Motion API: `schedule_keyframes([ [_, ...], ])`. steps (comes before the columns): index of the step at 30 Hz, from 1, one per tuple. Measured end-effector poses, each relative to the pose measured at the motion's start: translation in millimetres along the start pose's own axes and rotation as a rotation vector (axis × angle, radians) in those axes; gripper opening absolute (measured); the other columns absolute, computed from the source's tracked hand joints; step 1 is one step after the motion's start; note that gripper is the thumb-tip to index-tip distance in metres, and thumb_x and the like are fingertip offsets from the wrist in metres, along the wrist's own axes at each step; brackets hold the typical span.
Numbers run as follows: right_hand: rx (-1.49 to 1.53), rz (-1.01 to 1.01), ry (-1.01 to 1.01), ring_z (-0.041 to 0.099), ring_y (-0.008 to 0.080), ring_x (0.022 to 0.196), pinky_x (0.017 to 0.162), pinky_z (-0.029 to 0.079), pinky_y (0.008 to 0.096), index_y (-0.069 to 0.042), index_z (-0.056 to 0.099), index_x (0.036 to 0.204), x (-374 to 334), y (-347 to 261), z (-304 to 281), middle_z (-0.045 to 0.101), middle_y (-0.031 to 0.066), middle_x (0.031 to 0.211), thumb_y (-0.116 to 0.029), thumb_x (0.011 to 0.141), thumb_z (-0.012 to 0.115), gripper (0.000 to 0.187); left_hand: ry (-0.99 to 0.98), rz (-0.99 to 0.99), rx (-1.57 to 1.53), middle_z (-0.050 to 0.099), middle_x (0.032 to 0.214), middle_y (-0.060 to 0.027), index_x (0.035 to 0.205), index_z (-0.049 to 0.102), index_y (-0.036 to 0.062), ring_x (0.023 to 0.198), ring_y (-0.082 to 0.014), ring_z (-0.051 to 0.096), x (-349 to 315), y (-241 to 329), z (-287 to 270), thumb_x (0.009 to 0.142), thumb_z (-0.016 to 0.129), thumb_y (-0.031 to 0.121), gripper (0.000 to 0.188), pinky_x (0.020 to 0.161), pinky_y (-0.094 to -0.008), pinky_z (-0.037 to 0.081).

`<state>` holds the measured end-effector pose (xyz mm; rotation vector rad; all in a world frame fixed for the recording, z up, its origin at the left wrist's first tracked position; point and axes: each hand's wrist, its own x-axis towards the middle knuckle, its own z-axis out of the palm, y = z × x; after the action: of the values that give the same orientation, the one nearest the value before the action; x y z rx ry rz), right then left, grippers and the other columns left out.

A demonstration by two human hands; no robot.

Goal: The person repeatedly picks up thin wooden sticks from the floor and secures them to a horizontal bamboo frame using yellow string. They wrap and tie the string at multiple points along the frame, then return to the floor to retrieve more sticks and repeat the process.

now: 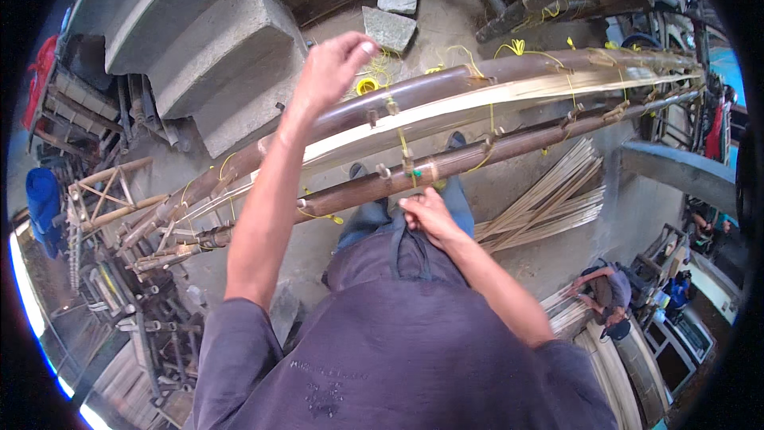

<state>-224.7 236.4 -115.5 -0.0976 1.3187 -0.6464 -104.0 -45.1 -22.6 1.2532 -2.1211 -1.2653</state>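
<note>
Two long dark bamboo poles run across in front of me, a far pole [414,90] and a near pole [469,158], with pale split bamboo strips [477,102] between them. Yellow cord [403,142] crosses from one pole to the other, with a bit of green at the near pole. My left hand [333,70] is raised beyond the far pole, its fingers closed; what they hold, if anything, is hidden. Just on my side of the near pole, my right hand [430,215] has its fingers pinched near the cord, their contents too small to make out.
A yellow roll [367,86] and loose cord lie past the far pole, near two stone blocks [388,28]. Concrete steps [215,48] rise at far left. A bundle of thin strips [549,199] lies on the floor at right. Another person [605,295] crouches at lower right.
</note>
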Motion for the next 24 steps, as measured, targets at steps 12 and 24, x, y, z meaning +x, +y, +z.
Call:
schedule_keyframes([
  [12,-1.371,-0.911,-0.052,0.06,0.0304,0.101,0.087,0.047,0.0393,-0.003,0.062,0.115,3,-304,116,0.061,0.0198,0.11,-0.033,0.092,0.048,0.041,0.01,0.063,-0.8,0.065,0.099,-0.0113,0.101,0.06,-0.0005,0.101,-0.0195,0.062,-119,8,10,0.099,0.047,0.03,0.034,0.09,-0.0331,0.047],
  [24,-0.991,-0.845,-0.692,0.059,0.0359,0.069,0.072,0.05,0.0448,0.001,0.053,0.077,-58,-122,44,0.055,0.0189,0.066,-0.028,0.093,0.048,0.033,0.066,-0.006,-0.719,0.037,0.07,0.0012,0.073,0.042,0.0065,0.062,-0.0096,0.034,-78,46,21,0.102,0.035,0.034,0.041,0.081,-0.0314,0.048],
])
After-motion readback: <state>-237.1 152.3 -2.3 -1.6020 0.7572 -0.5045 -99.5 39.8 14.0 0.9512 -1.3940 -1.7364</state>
